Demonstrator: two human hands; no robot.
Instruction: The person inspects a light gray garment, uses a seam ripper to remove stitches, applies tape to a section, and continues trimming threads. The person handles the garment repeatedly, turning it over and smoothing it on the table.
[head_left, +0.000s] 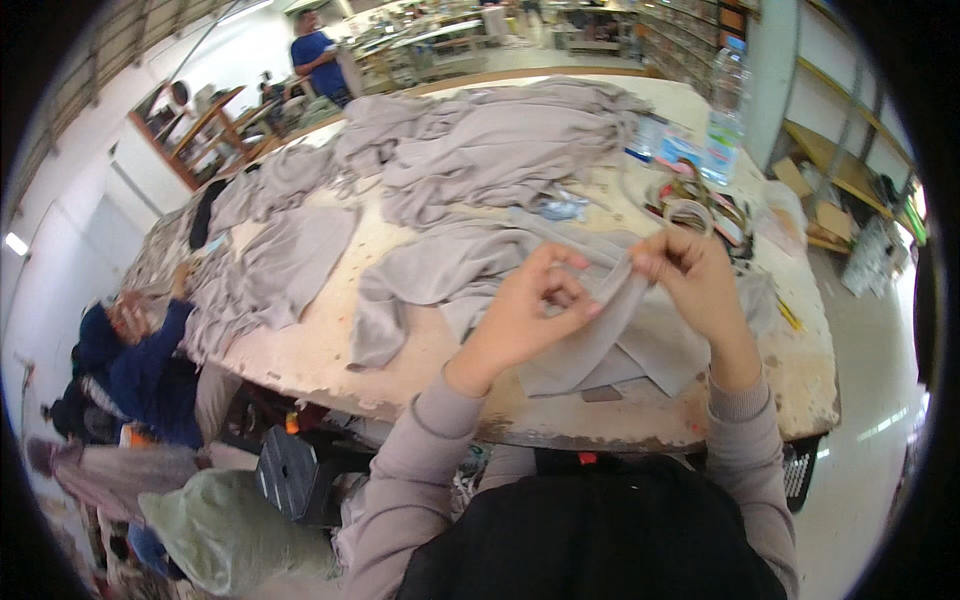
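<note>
A light grey knit fabric piece (640, 330) is partly lifted off the table in front of me. My right hand (695, 280) pinches its raised edge between thumb and fingers. Just left of that pinch, my left hand (530, 310) hovers at the fabric, its thumb and fingers apart and no cloth visibly gripped. The lower part of the piece spreads over the near table edge. Another grey fabric piece (420, 265) lies beside it, on the left.
The worn pale table (300, 350) carries a heap of grey fabric (500, 145) at the back. Tape rolls (688, 213), a plastic water bottle (725, 115) and a yellow tool (790, 318) lie or stand to the right. A co-worker (145, 360) sits at the left edge, handling cloth.
</note>
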